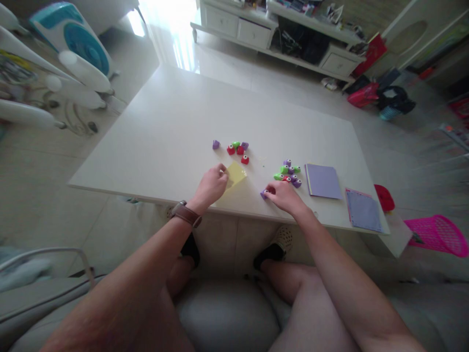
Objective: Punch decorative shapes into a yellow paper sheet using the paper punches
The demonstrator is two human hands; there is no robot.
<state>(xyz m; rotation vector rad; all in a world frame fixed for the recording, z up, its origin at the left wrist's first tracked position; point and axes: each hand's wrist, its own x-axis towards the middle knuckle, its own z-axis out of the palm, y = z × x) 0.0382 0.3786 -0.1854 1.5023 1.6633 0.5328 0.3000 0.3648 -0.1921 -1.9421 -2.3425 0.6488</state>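
Pale floor tiles [104, 220] surround the white table [176, 122]. From my remote seat, I have the left grip [211, 186] pinching a yellow paper sheet [237, 174] and the right grip [286, 195] pinching a purple mini paper punch [263, 194]; clustered punches [284, 169] sit just beyond the right grip, purple paper [324, 182] to its right.

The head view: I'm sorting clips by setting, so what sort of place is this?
Probably a home's living room: there is a low white table, a long white cabinet beyond it, and what looks like a grey sofa in the foreground.
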